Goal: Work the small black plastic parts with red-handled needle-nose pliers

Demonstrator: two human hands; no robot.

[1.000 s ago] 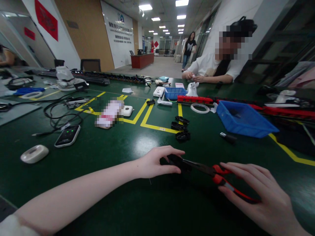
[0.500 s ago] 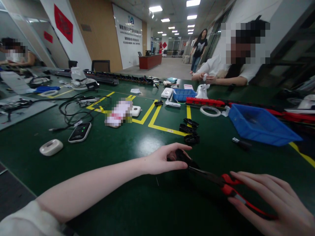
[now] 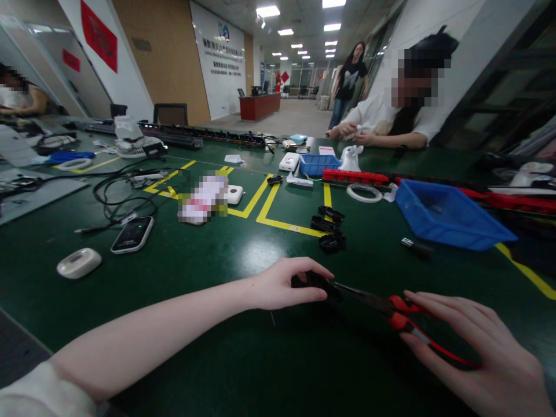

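Note:
My left hand (image 3: 286,284) is curled around a small black part (image 3: 320,280), thumb below and forefinger above; the part is dark and half hidden by the fingers. In my right hand (image 3: 482,336) are long-nosed pliers (image 3: 399,315) with red handles, held between the thumb and the fingers. Their thin tips point left and meet the black part near my left fingertips; whether they grip it, I cannot tell. Just beyond my left hand, several similar black parts (image 3: 328,224) lie in a row on the green table (image 3: 208,347).
A blue bin (image 3: 452,223) stands right, near a dark cylindrical object (image 3: 416,248). Further left lie a phone (image 3: 203,197), a black-faced device (image 3: 132,234), a white rounded case (image 3: 79,263) and black cables (image 3: 108,197). Across the table sits a person (image 3: 417,110); another person (image 3: 350,81) stands behind.
My left forefinger has come down closer to the thumb over the black part. The pliers' tips sit slightly higher against it. The whole view has shifted a little.

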